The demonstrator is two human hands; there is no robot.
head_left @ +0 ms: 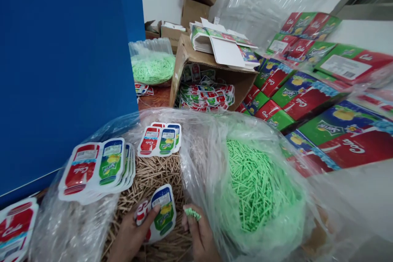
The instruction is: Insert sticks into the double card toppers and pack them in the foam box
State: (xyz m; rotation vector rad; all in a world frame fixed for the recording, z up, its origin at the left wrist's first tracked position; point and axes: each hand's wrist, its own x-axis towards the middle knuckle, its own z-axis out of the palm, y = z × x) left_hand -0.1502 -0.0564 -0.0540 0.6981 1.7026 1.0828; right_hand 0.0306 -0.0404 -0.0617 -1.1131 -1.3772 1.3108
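My left hand (133,229) grips a printed cola-and-lemon card (164,215), thumb on its front, above brown sticks (158,172) in a clear plastic bag. Close on the right, my right hand (198,229) pinches a small bundle of green sticks (193,213), their ends showing between thumb and fingers. Beside it, a second clear bag holds many loose green sticks (251,184). A fanned stack of printed cards (92,168) lies on the bag to the left, and a smaller stack (159,139) rests on the brown sticks farther back.
Behind the bags, an open carton (178,73) lies on its side with many cards inside. Wrapped red and green boxes (325,123) are piled at right. A blue panel (61,69) stands at left. Another bag of green sticks (153,67) sits at the back.
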